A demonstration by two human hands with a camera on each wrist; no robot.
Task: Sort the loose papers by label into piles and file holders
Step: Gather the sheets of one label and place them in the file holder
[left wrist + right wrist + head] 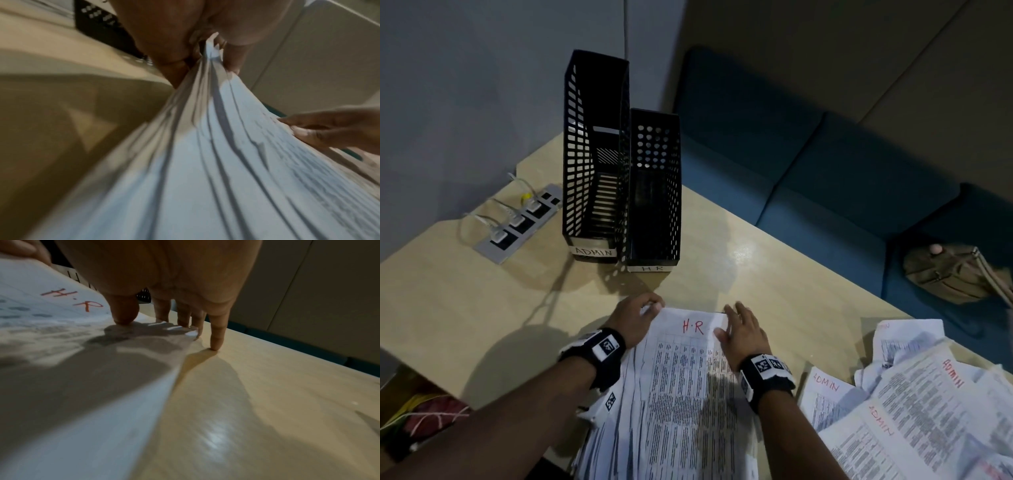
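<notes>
A thick stack of printed sheets marked "H.R" in red (681,377) lies on the table in front of me. My left hand (643,313) grips its far left corner, fingers curled round the sheets (207,68). At the far right corner my right hand (736,329) rests with straight fingers (125,316) on the top sheet, the little finger touching the table. Two black mesh file holders stand beyond: one labelled ADMIN (592,164) on the left, one labelled HR (654,192) on the right. Loose sheets marked ADMIN (914,411) lie spread at the right.
A grey power strip (517,219) with white plugs sits on the tan table (774,274) left of the holders. A blue sofa (808,164) runs behind the table, with a tan bag (948,274) on it. Coloured cables (421,411) lie below the table's left edge.
</notes>
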